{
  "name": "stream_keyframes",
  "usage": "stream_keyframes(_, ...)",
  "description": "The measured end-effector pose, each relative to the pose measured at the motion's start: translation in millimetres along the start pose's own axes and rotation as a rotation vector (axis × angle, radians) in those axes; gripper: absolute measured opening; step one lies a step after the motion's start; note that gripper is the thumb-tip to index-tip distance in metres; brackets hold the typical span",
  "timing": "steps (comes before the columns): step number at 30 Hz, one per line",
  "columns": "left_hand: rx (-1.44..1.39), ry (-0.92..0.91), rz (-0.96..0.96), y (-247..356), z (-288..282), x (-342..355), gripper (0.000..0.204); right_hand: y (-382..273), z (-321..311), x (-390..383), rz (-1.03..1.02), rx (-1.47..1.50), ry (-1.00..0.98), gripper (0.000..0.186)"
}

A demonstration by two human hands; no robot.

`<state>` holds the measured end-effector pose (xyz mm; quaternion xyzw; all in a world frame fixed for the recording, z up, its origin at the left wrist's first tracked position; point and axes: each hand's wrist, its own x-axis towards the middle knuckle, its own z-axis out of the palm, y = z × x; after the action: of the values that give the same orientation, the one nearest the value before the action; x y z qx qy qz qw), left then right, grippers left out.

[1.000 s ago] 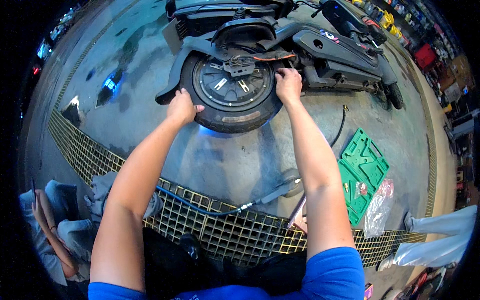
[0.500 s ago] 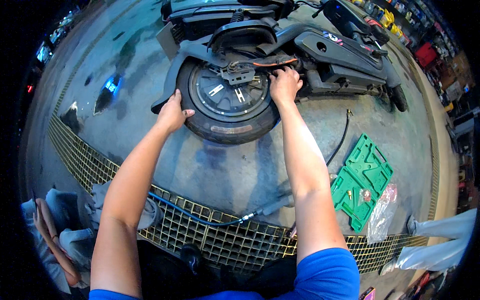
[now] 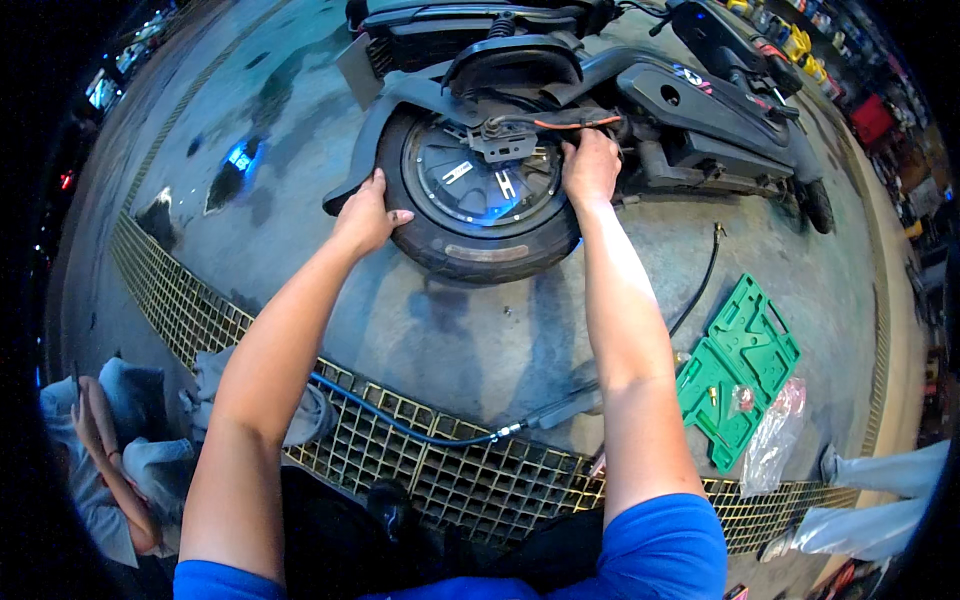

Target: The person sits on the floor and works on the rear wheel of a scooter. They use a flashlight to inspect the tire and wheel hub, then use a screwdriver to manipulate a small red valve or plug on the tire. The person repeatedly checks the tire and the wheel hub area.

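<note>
A dark electric scooter [image 3: 720,118] lies on its side on the concrete floor, its wheel toward me. My left hand [image 3: 368,218] grips the left edge of the black tyre [image 3: 480,264], thumb over the sidewall and fingers partly hidden around the rim beside the fender [image 3: 368,150]. On the opposite edge, my right hand [image 3: 592,170] is curled over the tyre, its fingertips near an orange cable [image 3: 590,124]. Between my hands shows the round hub motor [image 3: 480,190], with a metal bracket [image 3: 503,148] at its axle.
At right an opened green tool case [image 3: 745,350] lies beside a clear plastic bag [image 3: 775,430]. A blue air hose [image 3: 400,430] crosses the floor grating [image 3: 470,480] to an inflator tool. A seated person [image 3: 110,460] is at lower left; another person's legs [image 3: 870,500] show at right.
The whole view has shifted, so the scooter and my hands sit slightly farther right in the picture. Both hands keep nearly the same places on the tyre.
</note>
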<state>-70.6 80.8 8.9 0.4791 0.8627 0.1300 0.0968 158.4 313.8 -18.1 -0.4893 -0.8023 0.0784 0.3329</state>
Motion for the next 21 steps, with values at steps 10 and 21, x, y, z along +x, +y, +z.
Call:
stream_keyframes(10, 0.014, -0.003, 0.002, -0.5, 0.3, 1.1, 0.089, 3.9, 6.7, -2.4, -0.082, -0.097, 0.051, 0.025)
stream_keyframes(21, 0.121, -0.070, -0.033, 12.2, -11.1, -2.1, 0.087, 2.5, 8.2, 3.6, -0.089, -0.119, 0.018, 0.029)
